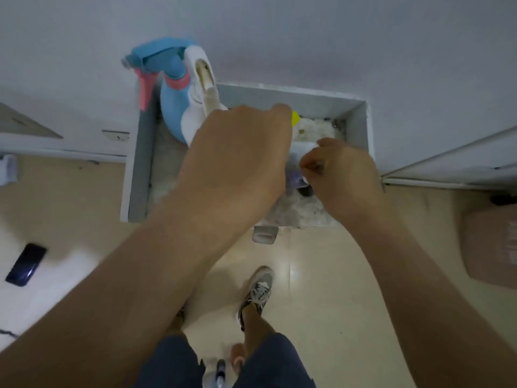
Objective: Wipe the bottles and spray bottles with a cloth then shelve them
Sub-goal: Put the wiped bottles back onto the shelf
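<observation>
Nothing legible from where I'm standing. The small white plastic bottle w/ purple label [295,166] in the grey tray has a printed patch, but it's too blurred and mostly covered, so no words or nos. come through. The pale pink flat bag [492,247] on the floor at right has faint darker marks on its face, poss. lettering, but they can't be read.

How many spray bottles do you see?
2: a blue spray bottle at the shelf's left end, a white spray bottle beside it. More may be hidden.
</observation>
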